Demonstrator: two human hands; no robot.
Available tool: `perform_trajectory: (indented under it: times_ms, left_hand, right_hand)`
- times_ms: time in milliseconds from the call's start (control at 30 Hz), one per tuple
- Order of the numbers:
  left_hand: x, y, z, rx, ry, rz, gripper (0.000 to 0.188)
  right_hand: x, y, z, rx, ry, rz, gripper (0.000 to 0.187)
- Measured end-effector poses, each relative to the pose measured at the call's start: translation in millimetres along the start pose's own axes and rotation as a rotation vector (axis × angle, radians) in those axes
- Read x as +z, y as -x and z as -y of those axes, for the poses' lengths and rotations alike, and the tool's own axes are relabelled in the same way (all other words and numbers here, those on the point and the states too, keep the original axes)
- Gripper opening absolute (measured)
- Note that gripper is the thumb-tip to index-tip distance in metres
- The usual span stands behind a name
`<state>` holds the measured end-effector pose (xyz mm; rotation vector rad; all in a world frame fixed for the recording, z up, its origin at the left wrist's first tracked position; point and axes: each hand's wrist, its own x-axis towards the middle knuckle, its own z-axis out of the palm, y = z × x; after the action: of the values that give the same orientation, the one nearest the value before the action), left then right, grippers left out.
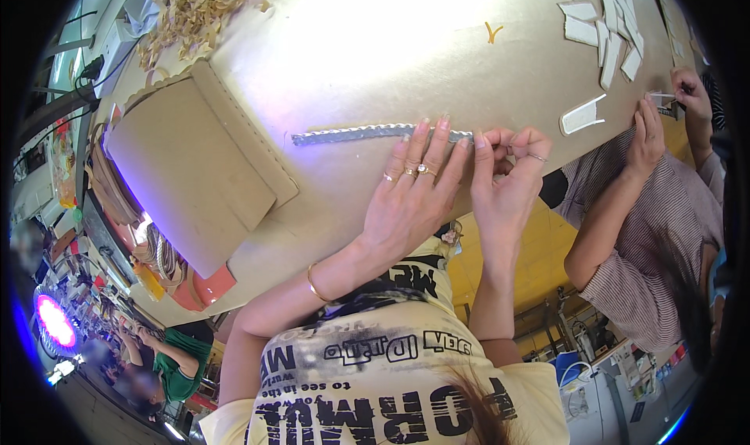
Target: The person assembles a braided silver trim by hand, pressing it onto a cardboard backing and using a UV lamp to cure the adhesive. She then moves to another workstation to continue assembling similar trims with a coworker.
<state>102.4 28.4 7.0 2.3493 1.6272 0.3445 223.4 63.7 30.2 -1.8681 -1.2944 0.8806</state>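
Observation:
A narrow grey strip with a white braided-looking edge (348,135) lies across the table in front of me. My left hand (412,183) rests flat over its right part, fingers stretched out, with rings on them. Beside it, my right hand (504,171) pinches the right end of the strip between thumb and forefinger. The fingertips partly hide that end.
On the left stands a brown cardboard piece (187,164), with curly tan scraps (191,15) behind it. White strips (613,27) are heaped at the far right, near a white U-ended piece (582,117). A co-worker's hands (647,132) are at the right table edge.

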Motion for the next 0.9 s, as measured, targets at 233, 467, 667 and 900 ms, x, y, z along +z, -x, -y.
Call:
perform_trajectory:
  times_ms: [233,467,667,900]
  left_hand:
    - [0.8,-1.2,-6.5,-0.039,-0.028,-0.026,0.046]
    - [5.8,2.0,-5.7,-0.047,-0.003,-0.039,0.046]
    - [8.2,2.5,-5.4,-0.065,0.025,-0.054,0.047]
    - [5.9,2.4,-7.4,-0.075,-0.042,-0.049,0.051]
  right_hand:
    - [-6.4,-5.3,-3.2,-0.186,0.439,-0.079,0.015]
    - [-1.8,23.2,-22.9,-0.351,0.371,-0.098,0.042]
    - [6.2,30.7,-40.1,-0.417,0.454,-0.129,0.05]
    - [4.7,30.7,-44.3,-0.486,0.447,-0.156,0.046]
